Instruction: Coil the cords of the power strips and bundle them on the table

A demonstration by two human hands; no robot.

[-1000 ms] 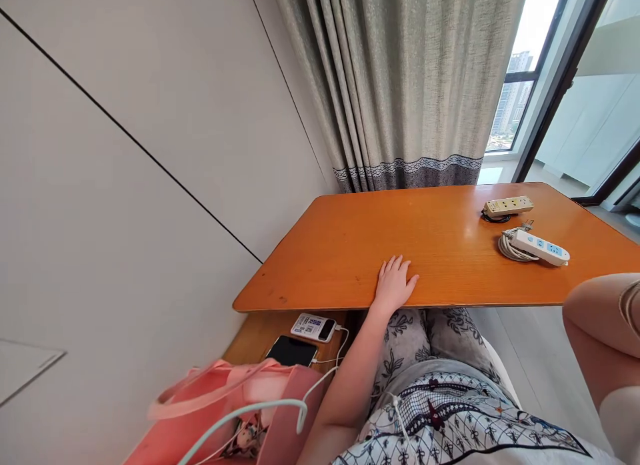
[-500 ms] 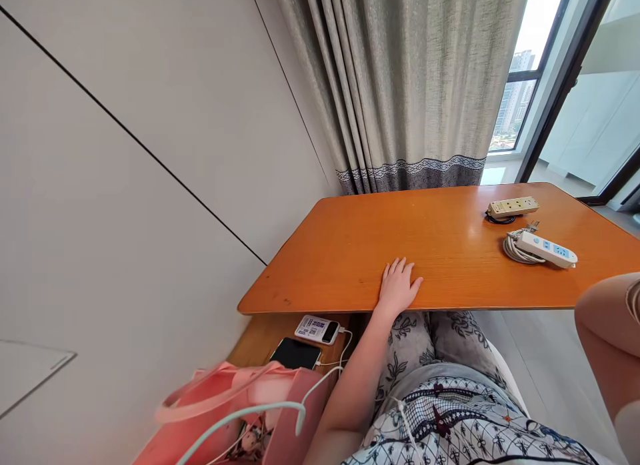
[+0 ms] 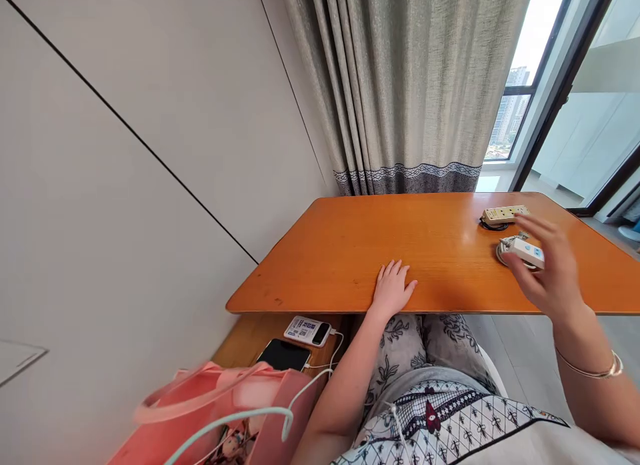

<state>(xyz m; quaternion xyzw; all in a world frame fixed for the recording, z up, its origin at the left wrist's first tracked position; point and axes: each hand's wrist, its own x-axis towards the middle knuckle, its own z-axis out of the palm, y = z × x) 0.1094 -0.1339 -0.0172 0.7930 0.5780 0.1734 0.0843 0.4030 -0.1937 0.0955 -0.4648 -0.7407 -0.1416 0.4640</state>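
Note:
My left hand (image 3: 393,290) lies flat near the front edge of the orange-brown wooden table (image 3: 350,251), fingers a little spread, holding nothing. Raised over the table's right side is my right hand (image 3: 553,268), thumb and fingers apart, with nothing between them. Behind it sits a white power strip (image 3: 526,251) with blue sockets, its grey cord coiled beside it. My fingers partly cover that strip; I cannot tell whether they touch it. Farther back lies a cream power strip (image 3: 495,215) with a black cord, partly behind my fingertips.
Left of my lap, a lower wooden surface (image 3: 230,345) holds a white power bank (image 3: 307,330) and a black phone (image 3: 283,355) joined by a cable. A pink bag (image 3: 280,421) stands in front. A white wall and a grey curtain (image 3: 415,85) border the table.
My right hand has come in from the right edge, reached over the table toward the power strips and opened its fingers. My left hand stays on the table. The view has shifted slightly.

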